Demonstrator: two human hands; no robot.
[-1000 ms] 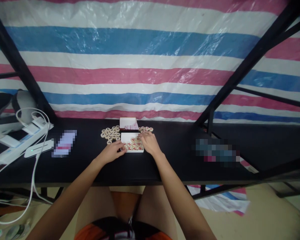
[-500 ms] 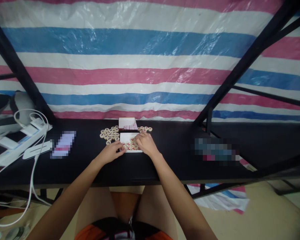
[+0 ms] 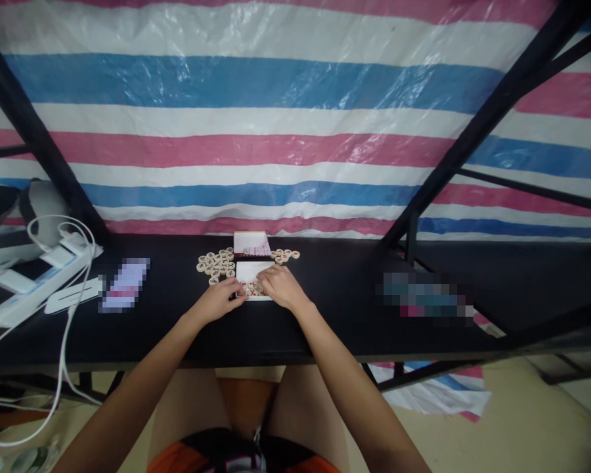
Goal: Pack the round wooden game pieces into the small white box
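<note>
A shallow white box (image 3: pixel 252 269) lies on the black table in front of me, with round xiangqi pieces (image 3: pixel 252 289) in its near half, red characters facing up. My left hand (image 3: pixel 220 297) is closed at the box's near left corner, thumb and fingers on its side wall. Over the right part of the box, my right hand (image 3: pixel 282 284) has its fingers bent down onto the pieces. Its fingertips and whatever is under them are hidden.
Loose pieces with dark characters (image 3: pixel 217 263) are grouped left of the box; red-marked ones (image 3: pixel 286 254) lie behind it to the right. A white lid (image 3: pixel 252 244) stands behind. A power strip (image 3: pixel 39 282) with cables, a phone-like object (image 3: pixel 125 284) and black frame bars flank the table (image 3: pixel 345 315).
My right hand has shifted slightly left and nearer over the box, covering more of the red pieces. My left hand stays at the box's left corner.
</note>
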